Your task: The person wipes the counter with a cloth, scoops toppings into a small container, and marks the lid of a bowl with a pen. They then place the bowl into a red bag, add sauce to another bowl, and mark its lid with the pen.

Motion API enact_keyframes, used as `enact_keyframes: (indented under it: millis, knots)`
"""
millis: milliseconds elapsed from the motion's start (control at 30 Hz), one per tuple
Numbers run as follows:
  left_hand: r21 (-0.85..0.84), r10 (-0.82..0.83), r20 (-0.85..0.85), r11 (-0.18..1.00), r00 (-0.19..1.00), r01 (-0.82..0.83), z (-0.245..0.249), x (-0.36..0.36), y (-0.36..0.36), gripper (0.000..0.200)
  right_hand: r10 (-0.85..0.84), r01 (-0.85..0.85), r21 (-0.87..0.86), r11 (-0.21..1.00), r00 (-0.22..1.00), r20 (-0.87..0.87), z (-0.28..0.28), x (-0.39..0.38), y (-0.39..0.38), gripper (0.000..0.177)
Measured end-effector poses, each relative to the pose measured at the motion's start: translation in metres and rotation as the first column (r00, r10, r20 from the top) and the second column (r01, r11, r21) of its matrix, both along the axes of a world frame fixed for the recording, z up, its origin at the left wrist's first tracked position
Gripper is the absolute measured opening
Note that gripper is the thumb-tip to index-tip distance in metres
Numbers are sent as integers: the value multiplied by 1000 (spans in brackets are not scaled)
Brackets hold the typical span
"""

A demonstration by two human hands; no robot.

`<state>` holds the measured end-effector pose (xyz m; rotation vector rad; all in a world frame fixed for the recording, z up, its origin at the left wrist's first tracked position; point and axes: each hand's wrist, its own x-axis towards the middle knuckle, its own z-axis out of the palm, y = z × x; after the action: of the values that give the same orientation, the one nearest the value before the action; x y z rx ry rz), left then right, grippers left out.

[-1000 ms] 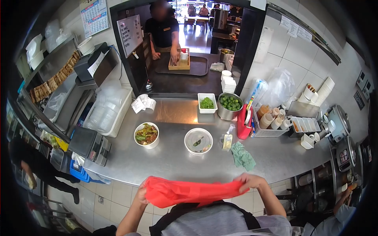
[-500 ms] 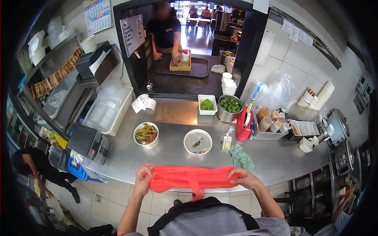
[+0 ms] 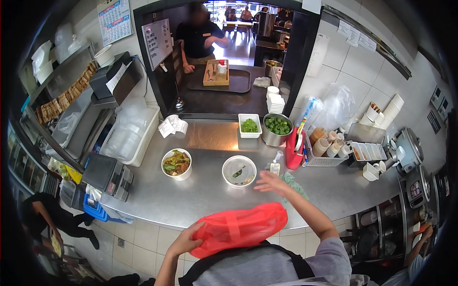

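**Counter stock: bag, bowls and tubs**

- Steel counter (image 3: 191, 205): L-shaped, and carries every item below except the bag.
- White crate (image 3: 138, 143): far left of the counter, stacked with clear plastic tubs, which look empty.
- Red bag (image 3: 241, 228): thin plastic, bunched, held in the air at the near edge of the counter, close to the person's chest. Contents cannot be told. The left hand (image 3: 183, 242) grips its lower left end with the fingers closed on the plastic.
- Dark tray (image 3: 238, 82): on the pass-through shelf beyond the counter, bearing a wooden box (image 3: 215, 76) with a few small items inside. Another person stands behind it.
- Steel pot (image 3: 277, 128): at the back of the counter, full of whole green peppers.
- Open bowl (image 3: 176, 163): white, round, holds cooked greens mixed with brown pieces.
- Lidded bowl (image 3: 239, 170): white, under a clear lid, with a little food showing beneath. It stands just right of the open bowl.
- White tub (image 3: 250, 126): square, touching the pot's left side, filled with chopped green herbs.
- Right hand (image 3: 269, 182): empty, with fingers spread, over the counter between the lidded bowl and a green cloth (image 3: 296, 187).
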<state>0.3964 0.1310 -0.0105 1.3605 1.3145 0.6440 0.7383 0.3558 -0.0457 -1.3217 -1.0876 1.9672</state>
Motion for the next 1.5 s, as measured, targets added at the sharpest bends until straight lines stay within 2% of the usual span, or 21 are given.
enact_keyframes:
  millis: [67, 167, 267, 300, 400, 500, 567, 633, 733, 767, 800, 867, 900, 1000, 1033, 1133, 1233, 1333, 1367, 1467, 1500]
  knots:
    - [-110, 8, 17, 994, 1000, -6, 8, -8, -6, 64, -57, 57, -38, 998, 998, -11, -10, -34, -3, 58]
    - [-139, 75, 31, 988, 997, -70, 9, -14, -16, 64, -111, 107, -64, 992, 991, -70, -33, -46, 8, 47]
    - [1, -3, 155, 1000, 988, 3, 1, -18, -15, 65, -69, 54, -117, 992, 989, -128, -46, -46, 27, 33]
    - [-12, -13, 159, 1000, 987, 15, -1, -20, -14, 66, -45, 24, -142, 990, 988, -145, -48, -45, 32, 29]
    - [-9, -59, 164, 998, 985, 62, 2, -17, -6, 67, -22, 19, -71, 997, 998, -51, -28, -55, 36, 26]
    - [72, -135, 125, 989, 983, 126, 6, -4, 12, 66, 101, -105, -38, 994, 991, -87, 17, -65, 16, 24]
    - [89, -185, 91, 980, 978, 178, -1, 4, 28, 64, 183, -204, -73, 976, 958, -222, 36, -70, 2, 24]
    - [-43, -159, 244, 984, 957, 175, -20, 6, 47, 60, 244, -299, -125, 946, 910, -334, 46, -76, -15, 22]
    - [-267, -54, 391, 949, 919, 169, -27, -4, 62, 54, 289, -355, -132, 926, 888, -358, 60, -79, -44, 19]
    - [-340, -10, 421, 925, 907, 168, -25, -7, 67, 53, 312, -348, -92, 933, 909, -276, 63, -79, -53, 14]
    - [-368, 46, 439, 920, 897, 133, -22, -8, 68, 52, 369, -371, 29, 928, 909, -194, 58, -76, -58, 14]
    - [-429, 161, 468, 901, 869, 64, -1, -7, 67, 52, 447, -429, 257, 866, 895, -13, 41, -70, -68, 14]
    - [-399, 140, 496, 913, 857, 82, 1, -4, 70, 54, 460, -449, 349, 823, 886, 55, 24, -69, -69, 17]
    - [-334, 49, 446, 936, 894, 116, 6, -4, 85, 61, 561, -576, 275, 770, 816, 140, 18, -65, -72, 17]
    - [-296, 3, 369, 948, 929, 115, 13, -4, 91, 64, 557, -599, 381, 705, 799, 225, 21, -66, -73, 18]
    - [-188, -116, 111, 973, 987, 136, 41, 5, 100, 73, 623, -706, 372, 602, 708, 333, 33, -75, -63, 18]
    - [136, -213, 81, 970, 974, 201, 46, 35, 97, 73, 596, -782, 337, 525, 620, 511, 16, -90, -46, 23]
    - [366, -128, -95, 918, 987, 154, 46, 19, 68, 72, 342, -645, 704, 299, 761, 551, -42, -80, -10, 38]
    - [273, -14, 9, 962, 1000, 11, 52, 6, 55, 68, 306, -734, 586, 344, 677, 669, -38, -74, 3, 50]
    - [266, -25, -157, 962, 987, 67, 18, -21, 34, 64, 387, -755, 330, 567, 597, 703, 11, -72, 15, 44]
    - [385, 20, -432, 908, 901, 165, 4, -10, 34, 56, 330, -734, 341, 587, 602, 727, 5, -75, 18, 45]
